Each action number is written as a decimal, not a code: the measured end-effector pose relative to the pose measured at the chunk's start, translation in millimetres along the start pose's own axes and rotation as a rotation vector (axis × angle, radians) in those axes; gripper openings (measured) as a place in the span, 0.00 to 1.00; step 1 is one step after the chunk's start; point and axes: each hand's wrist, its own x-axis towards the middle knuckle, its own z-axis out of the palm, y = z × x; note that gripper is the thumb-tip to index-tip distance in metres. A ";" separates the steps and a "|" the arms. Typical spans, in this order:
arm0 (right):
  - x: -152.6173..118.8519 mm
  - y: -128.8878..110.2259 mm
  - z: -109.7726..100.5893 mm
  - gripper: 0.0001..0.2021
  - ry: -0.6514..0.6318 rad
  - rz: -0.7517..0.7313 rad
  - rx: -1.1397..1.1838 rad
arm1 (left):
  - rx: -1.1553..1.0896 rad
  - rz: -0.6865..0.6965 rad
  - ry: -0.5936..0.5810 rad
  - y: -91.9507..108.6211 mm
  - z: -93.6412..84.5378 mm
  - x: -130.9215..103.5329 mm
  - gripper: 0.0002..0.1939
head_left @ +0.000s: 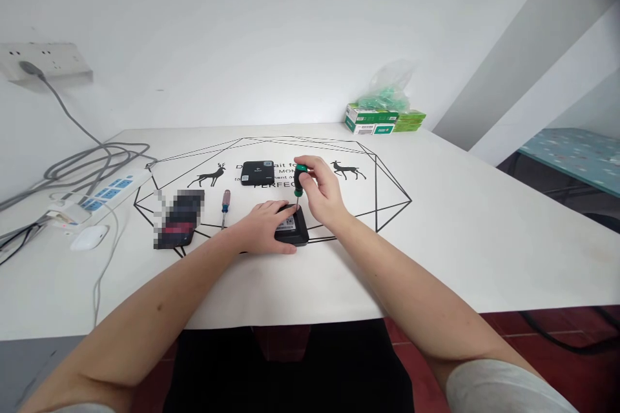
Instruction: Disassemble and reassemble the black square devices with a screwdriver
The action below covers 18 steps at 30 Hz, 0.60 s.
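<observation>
A black square box [299, 227] with a label lies on the white table, partly covered by my left hand [265, 227]. That hand's fingers are spread over the box, a fingertip beside the screwdriver shaft. My right hand [323, 190] is wrapped round the green and black handle of a screwdriver [299, 181], held upright with its tip at the box's far right corner. A second black square device [258, 173] lies behind the box. To the left of my left hand lies another screwdriver [225, 201] with a reddish and blue handle.
A phone-like object [181, 219], partly pixelated, lies at the left. Beyond it are a white case [89, 237], a power strip [113, 192] and coiled grey cables [104, 158]. Green boxes [372, 117] with a plastic bag stand at the back wall.
</observation>
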 end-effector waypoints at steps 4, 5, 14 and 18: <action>2.8 -1.0 1.2 0.15 0.051 -0.028 -0.077 | 0.001 0.003 0.003 -0.2 -0.5 0.5 0.56; 3.2 -1.0 1.3 0.15 0.047 -0.020 -0.087 | 0.003 -0.001 -0.001 -0.2 -0.6 0.5 0.57; -0.9 0.2 -1.7 0.19 -0.006 0.035 0.032 | 0.016 -0.004 0.002 -0.5 1.1 1.0 0.58; -1.2 0.0 -2.1 0.13 0.001 -0.019 0.002 | 0.004 -0.002 -0.004 -0.8 1.4 1.0 0.58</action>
